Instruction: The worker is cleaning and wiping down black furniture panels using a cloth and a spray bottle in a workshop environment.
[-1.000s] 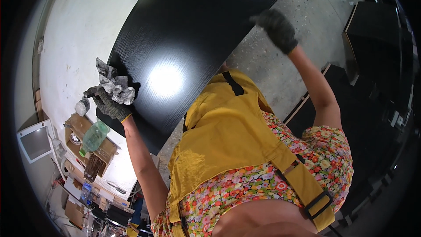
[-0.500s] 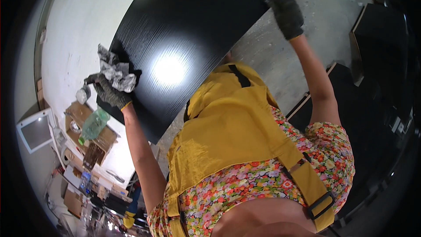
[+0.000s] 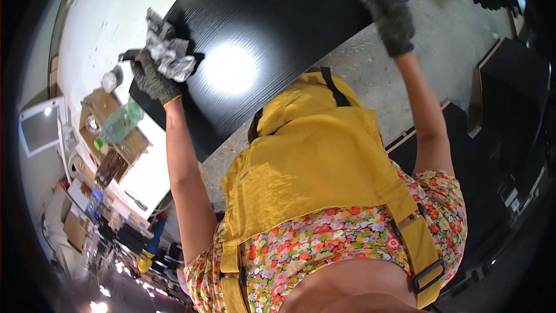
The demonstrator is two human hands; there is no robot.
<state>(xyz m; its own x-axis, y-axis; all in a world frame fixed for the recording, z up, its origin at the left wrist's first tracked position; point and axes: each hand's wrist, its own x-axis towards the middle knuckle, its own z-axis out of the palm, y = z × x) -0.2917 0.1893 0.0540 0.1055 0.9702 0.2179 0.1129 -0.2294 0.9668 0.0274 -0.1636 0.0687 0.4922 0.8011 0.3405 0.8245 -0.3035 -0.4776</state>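
Head view: black wood-grained board [image 3: 278, 29] lies below both hands, long axis running from lower left to upper right, its near long edge passing just above the yellow apron [image 3: 313, 156]; bright glare on its face. Left hand [image 3: 153, 78], in a grey glove, is at the board's left end, by the corner where the short edge meets the far long edge; crumpled grey wad [image 3: 171, 58], cloth or paper, sits up and right of the palm, over the far long edge, touching or nearly so. Whether fingers close on wad or board edge, cannot tell. Right hand [image 3: 392, 23], gloved, blurred, is over the near long edge toward the upper right end, fingers toward the board's middle; grip unreadable. Wad is much nearer the left hand, well apart from the right. Beyond the left end, on the white surface [image 3: 113, 20]: green bottle [image 3: 120, 123], lying tilted over cardboard [image 3: 97, 104]
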